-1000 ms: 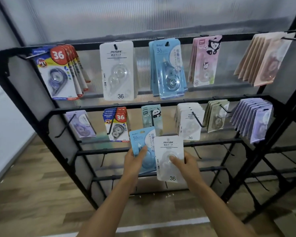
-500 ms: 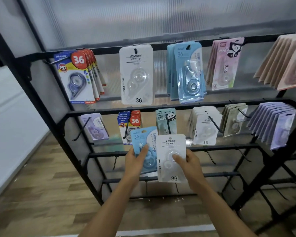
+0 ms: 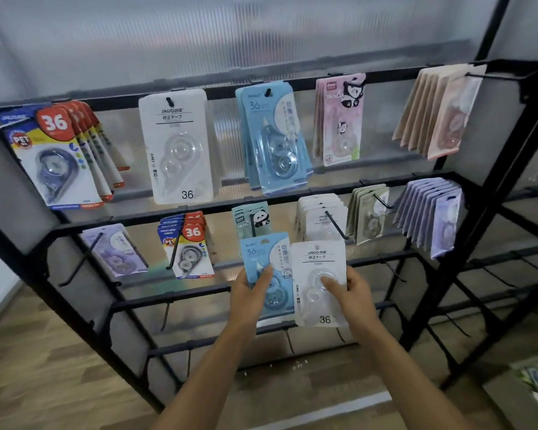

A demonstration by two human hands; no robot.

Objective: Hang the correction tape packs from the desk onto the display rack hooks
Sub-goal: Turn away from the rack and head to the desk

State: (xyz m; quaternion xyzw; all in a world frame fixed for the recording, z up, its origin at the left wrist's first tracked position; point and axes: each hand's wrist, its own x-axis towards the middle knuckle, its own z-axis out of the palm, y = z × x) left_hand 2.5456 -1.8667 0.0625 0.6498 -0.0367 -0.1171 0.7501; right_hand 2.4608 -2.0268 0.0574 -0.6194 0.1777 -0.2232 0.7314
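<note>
My left hand (image 3: 250, 297) grips a light blue correction tape pack (image 3: 278, 262), thumb across its front. My right hand (image 3: 354, 301) holds a white correction tape pack (image 3: 319, 268) marked 36, thumb on its clear blister. Both packs are upright, side by side, in front of the black display rack (image 3: 292, 201), below its second row. On the top row hang a matching white pack (image 3: 176, 145) and matching blue packs (image 3: 275, 138). More white packs (image 3: 320, 217) hang on a second-row hook just above my right hand.
Other hooks carry red-and-blue packs (image 3: 58, 156), pink panda packs (image 3: 339, 119), beige packs (image 3: 435, 110), purple packs (image 3: 429, 212) and green panda packs (image 3: 252, 218). Lower rack bars have bare hooks (image 3: 166, 315). A desk corner with packs (image 3: 534, 389) shows at bottom right. Wooden floor lies below.
My view shifted slightly left and back, so the rack sits further right in frame. Both hands keep the two packs at about the same spot below the second row.
</note>
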